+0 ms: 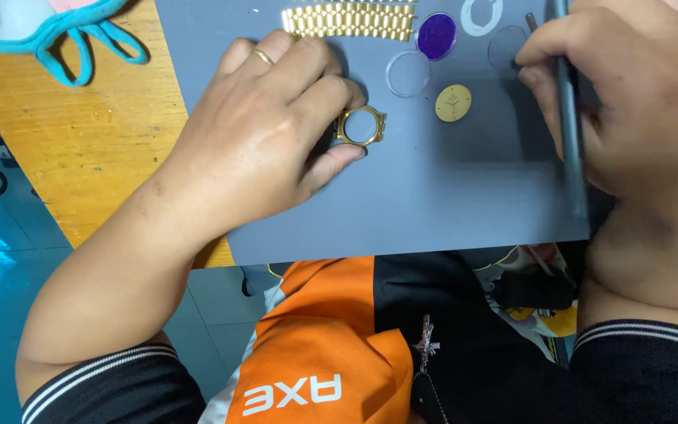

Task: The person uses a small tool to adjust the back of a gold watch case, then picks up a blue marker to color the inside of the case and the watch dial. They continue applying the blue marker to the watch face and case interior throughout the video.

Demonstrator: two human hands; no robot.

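Left hand (264, 137) pinching gold empty watch case (361, 126) on grey mat (433, 204); right hand (590, 102) gripping dark slim tool (570, 133) over clear round crystal (506, 45) far right; next likely lifting it, calling for steady aim.

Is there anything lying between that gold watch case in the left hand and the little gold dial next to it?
Nothing visible. The left hand holds the gold watch case on the grey mat; bare mat separates it from the gold dial. The clear ring lies farther up, outside that gap.
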